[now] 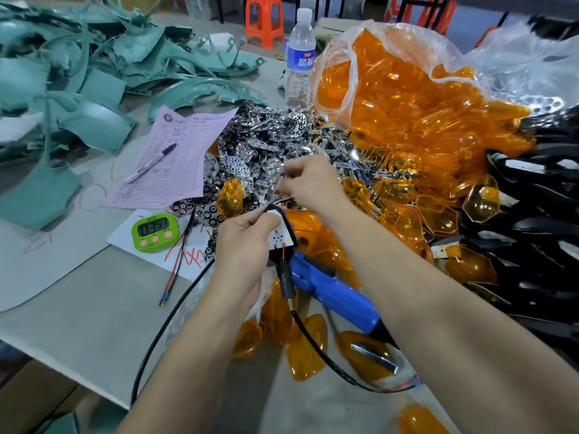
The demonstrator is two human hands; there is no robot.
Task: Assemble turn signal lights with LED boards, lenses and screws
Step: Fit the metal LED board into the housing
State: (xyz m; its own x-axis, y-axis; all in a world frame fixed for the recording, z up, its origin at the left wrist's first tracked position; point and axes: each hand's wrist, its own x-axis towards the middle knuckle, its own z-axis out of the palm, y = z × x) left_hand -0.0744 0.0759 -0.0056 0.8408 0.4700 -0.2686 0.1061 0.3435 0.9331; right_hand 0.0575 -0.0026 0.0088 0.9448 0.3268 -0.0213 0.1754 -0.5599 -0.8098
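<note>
Head view is showing the bare grey tabletop [94, 308] lying open only at the lower left, its near edge running diagonally there. A heap of silvery chrome reflectors [250, 145] is crowding ahead, amber translucent plastic lenses [407, 120] are spilling from the right, and teal plastic scraps [78, 73] are piling up at the left. A blue electric screwdriver [338, 292] is lying just under the hands. The left hand [244, 245] is gripping a black plastic signal housing [277, 260] above the screwdriver, its white LED board [280, 236] facing up. The right hand [310, 183] is pinching a small silvery piece [277, 170], blurred, just above the housing.
</note>
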